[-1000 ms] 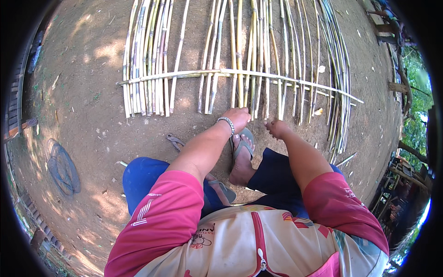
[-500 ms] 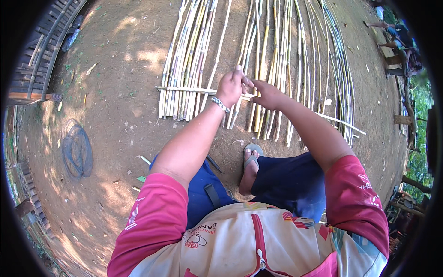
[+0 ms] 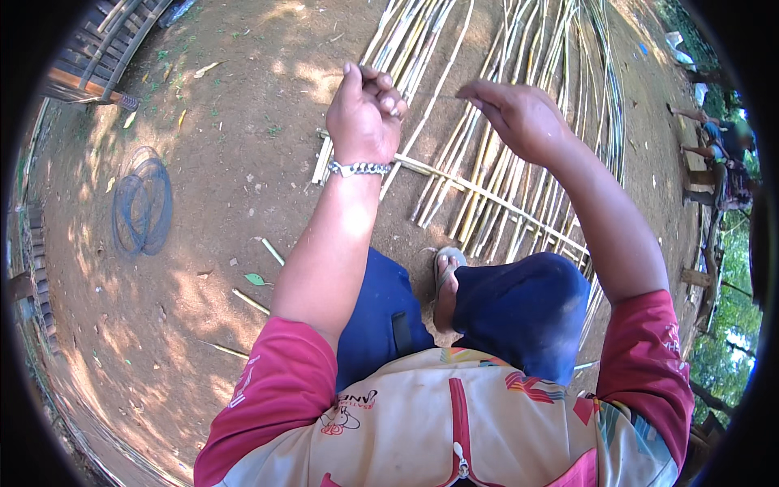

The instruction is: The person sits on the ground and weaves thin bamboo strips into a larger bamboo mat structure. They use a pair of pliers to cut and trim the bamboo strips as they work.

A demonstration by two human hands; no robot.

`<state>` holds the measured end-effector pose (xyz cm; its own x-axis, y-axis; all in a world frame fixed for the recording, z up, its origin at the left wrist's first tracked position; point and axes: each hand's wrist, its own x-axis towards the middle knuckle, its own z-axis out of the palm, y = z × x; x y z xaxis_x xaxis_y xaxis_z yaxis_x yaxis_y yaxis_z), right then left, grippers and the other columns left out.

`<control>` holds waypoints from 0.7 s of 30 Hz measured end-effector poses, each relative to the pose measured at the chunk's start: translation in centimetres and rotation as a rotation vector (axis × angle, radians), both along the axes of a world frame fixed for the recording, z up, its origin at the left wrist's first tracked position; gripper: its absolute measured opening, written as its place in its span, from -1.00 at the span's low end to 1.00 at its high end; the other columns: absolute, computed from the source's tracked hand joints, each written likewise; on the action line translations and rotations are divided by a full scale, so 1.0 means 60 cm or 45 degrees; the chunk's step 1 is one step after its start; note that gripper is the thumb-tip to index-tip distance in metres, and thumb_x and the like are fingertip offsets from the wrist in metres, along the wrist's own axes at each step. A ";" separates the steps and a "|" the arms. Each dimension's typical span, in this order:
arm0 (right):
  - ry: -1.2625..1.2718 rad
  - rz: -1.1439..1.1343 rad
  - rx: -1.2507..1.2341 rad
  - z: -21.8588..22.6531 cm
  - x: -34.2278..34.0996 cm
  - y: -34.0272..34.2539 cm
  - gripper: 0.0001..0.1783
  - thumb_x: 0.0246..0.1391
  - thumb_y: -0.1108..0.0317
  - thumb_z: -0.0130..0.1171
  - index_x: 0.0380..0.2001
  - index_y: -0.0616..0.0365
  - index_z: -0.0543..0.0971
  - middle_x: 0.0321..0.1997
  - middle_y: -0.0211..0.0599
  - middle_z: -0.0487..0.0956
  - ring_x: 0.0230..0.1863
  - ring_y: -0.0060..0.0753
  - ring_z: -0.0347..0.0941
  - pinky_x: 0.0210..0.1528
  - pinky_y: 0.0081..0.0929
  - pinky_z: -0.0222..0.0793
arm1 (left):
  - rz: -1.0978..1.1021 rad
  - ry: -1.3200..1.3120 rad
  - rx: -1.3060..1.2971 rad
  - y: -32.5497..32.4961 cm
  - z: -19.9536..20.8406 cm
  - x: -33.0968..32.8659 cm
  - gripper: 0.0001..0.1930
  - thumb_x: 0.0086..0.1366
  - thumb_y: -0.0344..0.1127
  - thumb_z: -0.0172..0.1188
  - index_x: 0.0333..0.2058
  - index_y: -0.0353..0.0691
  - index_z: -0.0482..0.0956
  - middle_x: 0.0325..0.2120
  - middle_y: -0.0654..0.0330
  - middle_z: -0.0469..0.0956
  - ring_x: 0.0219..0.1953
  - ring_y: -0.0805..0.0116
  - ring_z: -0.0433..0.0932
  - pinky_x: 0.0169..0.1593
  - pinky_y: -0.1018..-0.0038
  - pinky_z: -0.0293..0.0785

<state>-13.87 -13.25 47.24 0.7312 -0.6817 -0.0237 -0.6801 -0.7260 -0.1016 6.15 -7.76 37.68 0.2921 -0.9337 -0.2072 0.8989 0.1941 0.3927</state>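
Observation:
My left hand (image 3: 365,118), a chain bracelet at its wrist, is raised with its fingers curled in toward the palm. To its right my right hand (image 3: 523,122) is held palm down, fingers pressed together and pointing left. A gap separates the hands, and whatever either one pinches is too fine to make out. Below and beyond them, long thin bamboo poles (image 3: 484,166) lie side by side on the ground. A split bamboo strip (image 3: 497,200) crosses the poles near their close ends. My hands hide part of the poles and strip.
A coil of dark netting (image 3: 142,207) lies on the dirt ground at left. Cut stick pieces (image 3: 250,301) lie by my left leg. A slatted bamboo structure (image 3: 105,49) stands far left. At far right are another person (image 3: 730,150) and wooden beams.
My hands were together at the crossing strip; now they are lifted off it and drawn apart. My view has shifted, so the poles appear farther right.

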 end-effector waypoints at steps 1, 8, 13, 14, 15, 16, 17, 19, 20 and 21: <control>0.007 0.081 -0.041 0.000 -0.022 -0.007 -0.70 0.36 0.17 0.02 0.08 -0.14 0.58 -0.30 -0.26 0.71 -0.26 -0.12 0.67 -0.15 -0.15 0.56 | 0.040 -0.012 0.023 0.002 -0.001 -0.002 -0.64 0.58 -0.02 -0.13 -0.35 -0.09 0.41 -0.51 0.31 0.39 -0.57 0.52 0.27 -0.42 0.50 0.29; 0.395 0.125 0.518 -0.162 -0.020 -0.010 -0.67 0.22 0.45 0.01 0.04 0.22 0.48 -0.07 0.06 0.65 0.02 0.03 0.59 0.05 -0.12 0.51 | -0.125 0.149 0.457 0.006 -0.148 -0.137 -0.63 0.60 -0.04 -0.22 -0.37 -0.10 0.34 -0.49 0.23 0.42 -0.50 0.43 0.33 -0.30 0.42 0.35; 0.320 0.071 0.761 -0.425 -0.075 -0.040 -0.66 0.21 0.25 0.07 -0.02 0.18 0.57 -0.13 0.05 0.67 0.00 0.08 0.60 0.08 -0.05 0.47 | -0.466 -0.460 0.878 0.090 -0.331 -0.161 -0.66 0.51 -0.02 0.03 -0.12 -0.21 0.49 -0.28 0.22 0.56 -0.32 0.40 0.53 -0.21 0.44 0.47; 0.264 -0.088 0.835 -0.469 -0.089 -0.064 -0.64 0.22 0.22 0.07 -0.02 0.18 0.58 -0.11 0.04 0.67 0.01 0.08 0.60 0.10 -0.05 0.46 | -0.620 -0.707 0.969 0.111 -0.361 -0.154 -0.61 0.48 0.00 0.10 -0.05 -0.27 0.50 -0.25 0.22 0.56 -0.30 0.41 0.56 -0.26 0.45 0.50; 0.196 -0.236 0.897 -0.501 -0.092 -0.098 -0.62 0.22 0.18 0.06 -0.02 0.19 0.58 -0.09 0.03 0.67 0.02 0.08 0.59 0.13 -0.05 0.45 | -0.678 -0.866 1.057 0.139 -0.409 -0.140 -0.55 0.42 0.00 0.19 -0.02 -0.32 0.51 -0.24 0.22 0.56 -0.32 0.45 0.57 -0.38 0.48 0.48; 0.117 -0.368 0.955 -0.529 -0.085 -0.127 -0.60 0.23 0.15 0.06 -0.02 0.19 0.59 -0.08 0.03 0.67 0.03 0.08 0.59 0.16 -0.06 0.44 | -0.410 -0.970 1.110 0.179 -0.482 -0.129 -0.56 0.39 -0.01 0.23 -0.06 -0.33 0.54 -0.33 0.22 0.56 -0.41 0.47 0.54 -0.42 0.46 0.45; 0.072 -0.512 0.989 -0.562 -0.100 -0.151 -0.59 0.21 0.15 0.08 -0.02 0.21 0.60 -0.06 0.05 0.66 0.04 0.08 0.59 0.16 -0.08 0.45 | -0.510 -1.020 1.342 0.196 -0.509 -0.118 -0.57 0.38 -0.03 0.26 -0.10 -0.34 0.54 -0.44 0.23 0.54 -0.46 0.46 0.52 -0.44 0.45 0.42; -0.061 -0.771 1.030 -0.601 -0.089 -0.199 -0.57 0.18 0.15 0.10 -0.03 0.24 0.60 -0.02 0.09 0.65 0.05 0.08 0.58 0.18 -0.12 0.46 | -0.432 -1.035 1.532 0.221 -0.554 -0.104 -0.59 0.36 -0.06 0.27 -0.09 -0.34 0.52 -0.50 0.22 0.53 -0.51 0.45 0.50 -0.46 0.44 0.39; -0.043 -0.846 1.064 -0.608 -0.074 -0.216 -0.57 0.17 0.15 0.11 -0.05 0.27 0.62 0.00 0.13 0.64 0.06 0.08 0.59 0.17 -0.15 0.48 | -0.480 -0.998 1.584 0.239 -0.573 -0.092 -0.59 0.36 -0.07 0.26 -0.07 -0.34 0.51 -0.49 0.21 0.53 -0.51 0.44 0.50 -0.47 0.43 0.39; -0.026 -0.919 1.106 -0.614 -0.055 -0.226 -0.56 0.16 0.15 0.11 -0.08 0.31 0.63 0.02 0.16 0.63 0.06 0.08 0.59 0.16 -0.18 0.50 | -0.392 -0.992 1.614 0.255 -0.591 -0.088 -0.58 0.35 -0.10 0.27 -0.04 -0.35 0.50 -0.48 0.19 0.54 -0.51 0.44 0.50 -0.48 0.43 0.40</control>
